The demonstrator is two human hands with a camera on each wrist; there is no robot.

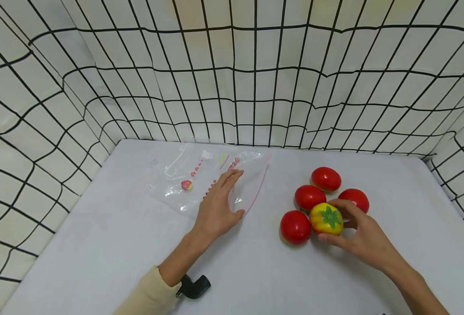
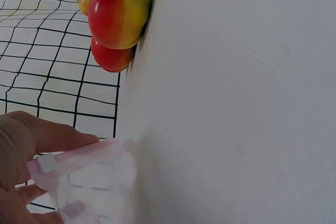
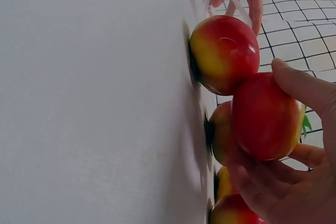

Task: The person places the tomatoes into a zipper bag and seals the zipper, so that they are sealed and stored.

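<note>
My right hand (image 1: pixel 361 236) grips a red-and-yellow toy tomato (image 1: pixel 326 218), thumb on one side and fingers on the other. Its green star-shaped leaf faces up in the head view, and its red base shows in the right wrist view. Beside it is a red toy tomato (image 1: pixel 295 227), with others close around. My left hand (image 1: pixel 218 208) is at the pink-edged mouth of a clear plastic bag (image 1: pixel 176 175) with strawberry prints. Its thumb and fingers are spread apart, the thumb along the pink rim (image 2: pixel 79 156) in the left wrist view.
Three more red tomatoes, one nearest the back (image 1: pixel 326 179), stand behind the held one. A white table (image 1: pixel 98 245) lies under everything, with black netting (image 1: pixel 255 87) around its back and sides. A black curved piece (image 1: pixel 194 287) sits by the left sleeve.
</note>
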